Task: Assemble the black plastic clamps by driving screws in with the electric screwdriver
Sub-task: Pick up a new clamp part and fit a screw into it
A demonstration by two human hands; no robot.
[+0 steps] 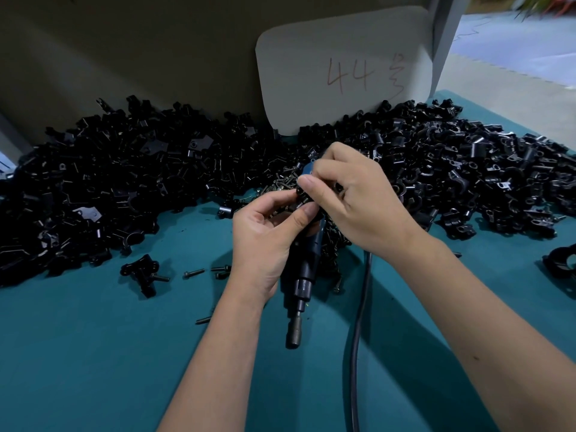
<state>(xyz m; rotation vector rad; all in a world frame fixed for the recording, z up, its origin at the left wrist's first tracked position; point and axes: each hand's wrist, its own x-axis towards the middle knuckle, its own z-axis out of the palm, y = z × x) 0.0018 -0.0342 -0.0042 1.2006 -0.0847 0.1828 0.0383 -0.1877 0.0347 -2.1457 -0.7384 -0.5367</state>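
Observation:
My left hand (pixel 268 241) and my right hand (pixel 352 198) meet above the teal table (pixel 93 353), both pinching a small black clamp piece (pixel 304 199) between fingertips. Most of that piece is hidden by my fingers. The electric screwdriver (pixel 304 275) lies on the table under my hands, its bit end pointing toward me and its black cable (pixel 360 322) running down to the frame's bottom edge. A small heap of dark screws (pixel 282 183) sits just behind my hands. One assembled clamp (pixel 140 272) lies to the left.
Large piles of black clamp parts (pixel 124 182) and more parts (pixel 467 169) cover the back of the table. A white card marked 44 (pixel 343 70) leans on the wall. Loose screws (pixel 193 272) lie left of the screwdriver. Another black part (pixel 561 263) sits at the right edge.

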